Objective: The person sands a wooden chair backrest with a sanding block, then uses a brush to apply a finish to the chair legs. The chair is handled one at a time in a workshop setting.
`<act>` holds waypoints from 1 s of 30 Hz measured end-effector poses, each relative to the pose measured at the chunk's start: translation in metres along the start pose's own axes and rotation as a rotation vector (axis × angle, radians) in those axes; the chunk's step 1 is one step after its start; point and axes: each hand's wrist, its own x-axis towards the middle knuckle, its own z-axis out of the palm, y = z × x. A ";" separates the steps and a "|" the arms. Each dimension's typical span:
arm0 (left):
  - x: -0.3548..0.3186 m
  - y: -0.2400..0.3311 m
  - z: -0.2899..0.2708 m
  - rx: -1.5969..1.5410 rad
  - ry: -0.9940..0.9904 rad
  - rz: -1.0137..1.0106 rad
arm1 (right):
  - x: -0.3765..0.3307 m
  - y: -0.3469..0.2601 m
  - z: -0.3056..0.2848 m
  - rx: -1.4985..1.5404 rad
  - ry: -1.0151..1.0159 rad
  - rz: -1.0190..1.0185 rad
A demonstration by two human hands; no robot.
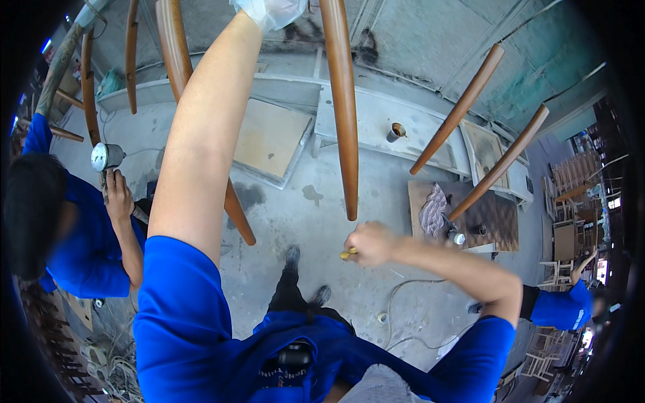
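My left arm reaches up to the top edge, where my left hand [272, 12] wears a clear plastic glove; its fingers are cut off by the picture's edge. Beside it hangs a tapered brown wooden leg [342, 101], and another brown leg [173, 47] runs behind my forearm. My right hand [371, 243], slightly blurred, is closed around a small yellow thing [348, 254] whose kind I cannot make out. It is just below the lower tip of the middle leg, apart from it.
More wooden legs [460, 107] hang at right and left. A cup of dark liquid [396, 131] stands on a low grey bench [366, 114]. A cloth [434, 209] lies on a brown board [500, 232]. At left, a person holds a spray gun [106, 158]. A hose [391, 302] crosses the floor.
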 end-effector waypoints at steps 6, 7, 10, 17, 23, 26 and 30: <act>-0.025 0.005 0.023 1.280 0.059 0.524 | -0.035 -0.045 -0.246 0.063 0.015 -0.156; -0.024 0.003 0.023 1.223 0.049 0.521 | -0.036 -0.057 -0.287 -0.093 0.113 -0.144; -0.015 -0.005 0.014 -0.026 0.022 0.010 | -0.049 -0.091 -0.371 -0.327 0.493 0.195; -0.031 0.013 0.007 1.185 0.024 0.203 | -0.120 -0.071 -0.400 0.037 1.271 0.012; -0.041 0.027 0.050 0.594 -0.162 0.008 | -0.080 0.027 -0.264 -0.500 1.606 -0.660; -0.040 0.031 0.071 0.669 -0.262 0.087 | -0.085 0.020 -0.115 -0.706 1.376 -0.539; -0.042 0.049 0.104 1.268 -0.164 0.063 | -0.104 -0.019 0.073 -0.298 1.057 -0.708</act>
